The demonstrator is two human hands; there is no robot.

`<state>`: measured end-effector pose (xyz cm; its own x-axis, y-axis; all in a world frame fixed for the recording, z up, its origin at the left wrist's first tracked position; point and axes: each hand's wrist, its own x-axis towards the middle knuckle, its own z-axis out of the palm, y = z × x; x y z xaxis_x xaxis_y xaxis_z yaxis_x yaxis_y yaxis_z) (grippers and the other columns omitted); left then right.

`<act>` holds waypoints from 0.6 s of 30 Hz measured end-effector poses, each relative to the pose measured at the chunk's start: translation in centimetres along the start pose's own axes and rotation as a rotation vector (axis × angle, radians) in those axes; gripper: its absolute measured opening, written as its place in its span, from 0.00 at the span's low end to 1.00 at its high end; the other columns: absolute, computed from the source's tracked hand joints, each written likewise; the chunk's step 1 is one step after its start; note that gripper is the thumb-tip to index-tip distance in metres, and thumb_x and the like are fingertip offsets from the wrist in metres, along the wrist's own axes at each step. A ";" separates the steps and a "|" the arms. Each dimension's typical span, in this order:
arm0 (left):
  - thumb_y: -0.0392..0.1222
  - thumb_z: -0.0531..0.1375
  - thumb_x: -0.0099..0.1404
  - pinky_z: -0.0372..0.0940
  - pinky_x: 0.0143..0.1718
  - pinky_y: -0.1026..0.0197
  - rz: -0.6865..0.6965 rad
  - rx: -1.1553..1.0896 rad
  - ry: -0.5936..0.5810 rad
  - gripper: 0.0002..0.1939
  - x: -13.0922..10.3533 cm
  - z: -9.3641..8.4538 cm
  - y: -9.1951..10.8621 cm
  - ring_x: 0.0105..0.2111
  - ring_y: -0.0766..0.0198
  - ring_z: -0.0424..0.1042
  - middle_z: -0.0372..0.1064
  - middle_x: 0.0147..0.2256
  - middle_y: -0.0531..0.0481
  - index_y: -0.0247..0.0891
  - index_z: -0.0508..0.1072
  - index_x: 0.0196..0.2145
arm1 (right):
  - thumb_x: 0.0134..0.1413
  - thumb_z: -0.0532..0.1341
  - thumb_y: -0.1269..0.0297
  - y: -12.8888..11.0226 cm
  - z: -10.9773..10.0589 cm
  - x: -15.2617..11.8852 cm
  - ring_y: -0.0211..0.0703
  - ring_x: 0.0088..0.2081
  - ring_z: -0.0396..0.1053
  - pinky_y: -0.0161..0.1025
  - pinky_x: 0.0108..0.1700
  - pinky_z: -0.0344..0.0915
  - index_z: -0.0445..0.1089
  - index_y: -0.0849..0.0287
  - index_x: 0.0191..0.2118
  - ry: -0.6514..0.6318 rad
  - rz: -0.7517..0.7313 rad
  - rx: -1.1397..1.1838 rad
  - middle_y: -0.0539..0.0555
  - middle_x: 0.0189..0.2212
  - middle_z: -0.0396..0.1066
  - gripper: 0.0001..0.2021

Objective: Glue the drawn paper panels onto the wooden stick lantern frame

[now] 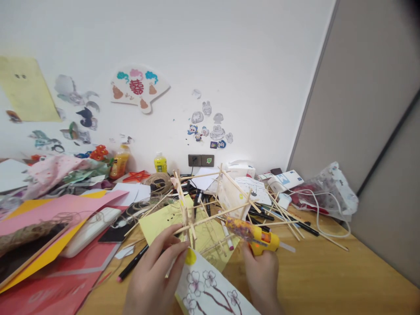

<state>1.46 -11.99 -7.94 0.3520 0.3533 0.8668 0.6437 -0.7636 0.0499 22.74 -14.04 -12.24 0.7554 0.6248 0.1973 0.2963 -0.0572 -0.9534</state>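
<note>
My left hand (160, 267) is closed at the near left corner of a frame of thin wooden sticks (210, 222), its fingertips pinching around a stick there. Against those fingers lies the upper corner of a white paper panel (213, 286) painted with pink blossoms, brown branches and a yellow disc; whether it is fixed to the frame is hidden. In my right hand (262, 269) is a yellow hot glue gun (252, 234), its nozzle pointing left at the frame and a clear glue stick jutting from its back. A second white panel (231, 194) stands on the frame's far side.
Yellow paper (154, 225) lies beneath the frame. A black marker (133, 262) rests left of my left hand. Loose sticks (288, 214), pens and a white cord (316, 197) spread to the right. Coloured paper (65, 205), twine (159, 181) and bottles (160, 163) crowd the left and back.
</note>
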 end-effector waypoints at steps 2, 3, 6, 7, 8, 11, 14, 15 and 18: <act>0.33 0.52 0.67 0.66 0.40 0.70 0.001 0.001 0.029 0.06 0.2 0.0 0.2 0.39 0.69 0.68 0.64 0.47 0.44 0.36 0.69 0.37 | 0.37 0.57 0.54 0.0 -0.1 0.1 0.49 0.21 0.69 0.37 0.24 0.63 0.67 0.57 0.16 -0.005 -0.008 -0.008 0.57 0.13 0.69 0.12; 0.33 0.52 0.67 0.65 0.40 0.70 0.001 0.003 0.040 0.06 0.3 0.1 0.3 0.39 0.69 0.68 0.64 0.46 0.44 0.36 0.69 0.37 | 0.38 0.57 0.54 0.1 -0.2 0.2 0.49 0.21 0.69 0.37 0.24 0.62 0.67 0.57 0.16 -0.002 -0.011 -0.021 0.57 0.13 0.69 0.13; 0.34 0.52 0.67 0.65 0.41 0.70 0.002 0.007 0.025 0.06 0.4 0.1 0.3 0.39 0.69 0.69 0.64 0.46 0.44 0.36 0.69 0.37 | 0.38 0.57 0.53 0.6 -0.1 0.4 0.48 0.19 0.68 0.37 0.22 0.61 0.65 0.56 0.15 0.027 -0.008 -0.065 0.57 0.11 0.67 0.13; 0.34 0.53 0.67 0.65 0.41 0.70 0.004 0.006 0.020 0.06 0.4 0.1 0.3 0.39 0.69 0.69 0.64 0.46 0.44 0.36 0.69 0.37 | 0.38 0.57 0.52 0.8 -0.1 0.4 0.48 0.18 0.67 0.37 0.21 0.60 0.65 0.56 0.15 0.034 -0.005 -0.075 0.57 0.11 0.67 0.14; 0.34 0.53 0.67 0.65 0.41 0.70 0.007 0.006 0.020 0.06 0.4 0.1 0.3 0.39 0.69 0.69 0.64 0.46 0.44 0.36 0.69 0.37 | 0.38 0.57 0.52 1.0 -0.1 0.5 0.48 0.19 0.68 0.37 0.21 0.60 0.65 0.56 0.15 0.036 -0.003 -0.078 0.57 0.11 0.67 0.14; 0.34 0.52 0.67 0.66 0.40 0.71 0.012 0.006 0.043 0.06 0.5 0.0 0.4 0.38 0.70 0.69 0.65 0.46 0.44 0.35 0.69 0.36 | 0.37 0.57 0.52 1.0 -0.3 0.6 0.50 0.21 0.70 0.37 0.22 0.62 0.65 0.56 0.16 0.040 0.001 -0.058 0.58 0.13 0.69 0.13; 0.34 0.52 0.67 0.65 0.40 0.71 0.015 0.008 0.054 0.07 0.7 -0.1 0.5 0.38 0.70 0.69 0.66 0.45 0.44 0.35 0.69 0.35 | 0.37 0.56 0.53 0.5 -0.6 0.6 0.50 0.22 0.70 0.36 0.23 0.63 0.65 0.55 0.16 0.038 0.016 -0.033 0.58 0.13 0.69 0.12; 0.34 0.52 0.67 0.65 0.40 0.71 0.015 0.009 0.055 0.07 0.7 -0.1 0.6 0.39 0.70 0.69 0.66 0.45 0.44 0.35 0.70 0.35 | 0.37 0.56 0.53 0.4 -0.7 0.6 0.49 0.22 0.69 0.36 0.23 0.63 0.64 0.55 0.15 0.036 0.023 -0.030 0.58 0.13 0.69 0.12; 0.34 0.52 0.67 0.66 0.40 0.71 0.012 0.008 0.060 0.07 0.8 -0.1 0.6 0.38 0.70 0.70 0.66 0.45 0.44 0.36 0.70 0.35 | 0.36 0.55 0.53 0.0 -0.8 0.7 0.50 0.22 0.69 0.37 0.25 0.63 0.62 0.53 0.13 0.033 0.028 -0.032 0.59 0.13 0.69 0.12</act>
<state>2.05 -12.23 -7.16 0.3187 0.3110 0.8954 0.6452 -0.7632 0.0354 23.76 -14.22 -11.93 0.7825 0.5965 0.1787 0.2929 -0.0994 -0.9510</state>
